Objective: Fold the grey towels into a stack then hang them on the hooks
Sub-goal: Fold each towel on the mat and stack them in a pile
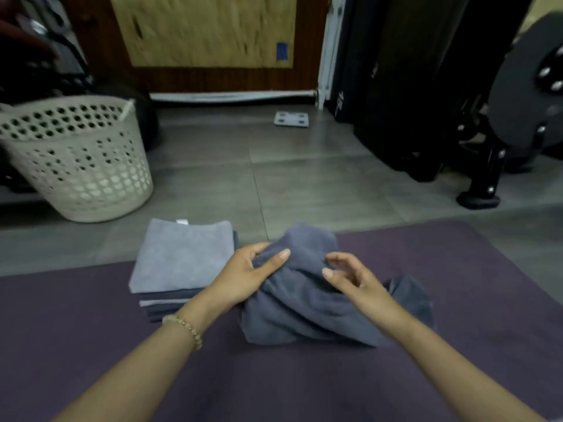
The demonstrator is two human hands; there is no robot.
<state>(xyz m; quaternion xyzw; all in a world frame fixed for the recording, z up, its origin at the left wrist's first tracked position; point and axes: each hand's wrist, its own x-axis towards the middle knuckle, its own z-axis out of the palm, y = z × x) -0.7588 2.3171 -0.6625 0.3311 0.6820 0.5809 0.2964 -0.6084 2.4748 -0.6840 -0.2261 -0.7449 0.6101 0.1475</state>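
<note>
A crumpled dark grey towel [304, 309] lies bunched on the purple mat [274, 385] in the middle of the view. My left hand [246, 275] grips its upper left fold, thumb on top. My right hand [353, 278] hovers over the towel's right side with fingers spread and curled, touching or just above the cloth. To the left stands a stack of folded grey towels [182, 260], a light grey one on top with a small white tag at its far edge. No hooks are in view.
A cream perforated laundry basket [79, 166] stands on the grey tiled floor at the left. A small scale [291, 119] lies near the back wall. Black exercise equipment [487, 117] fills the right side.
</note>
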